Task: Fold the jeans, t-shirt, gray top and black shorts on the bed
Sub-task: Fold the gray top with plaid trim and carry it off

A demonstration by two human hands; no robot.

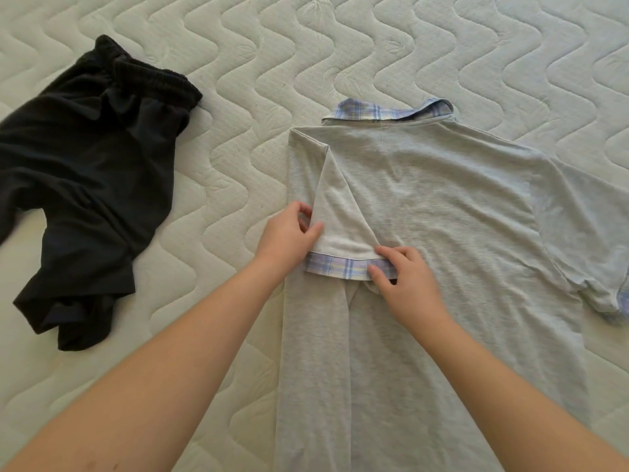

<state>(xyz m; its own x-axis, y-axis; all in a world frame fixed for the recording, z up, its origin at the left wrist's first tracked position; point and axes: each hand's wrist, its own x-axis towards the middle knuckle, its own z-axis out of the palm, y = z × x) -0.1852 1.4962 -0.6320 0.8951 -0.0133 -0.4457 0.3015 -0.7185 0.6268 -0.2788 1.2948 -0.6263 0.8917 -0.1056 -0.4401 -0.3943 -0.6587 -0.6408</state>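
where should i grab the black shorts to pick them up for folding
Grip the black shorts at the gathered elastic waistband, coming from the far side. It is the thickest, bunched edge, raised off the mattress, so fingers can likely pinch it at both ends and let the crumpled legs hang straight.

A cream quilted mattress (340, 46) with wavy stitched lines is filling the whole view, lying under soft, even light.
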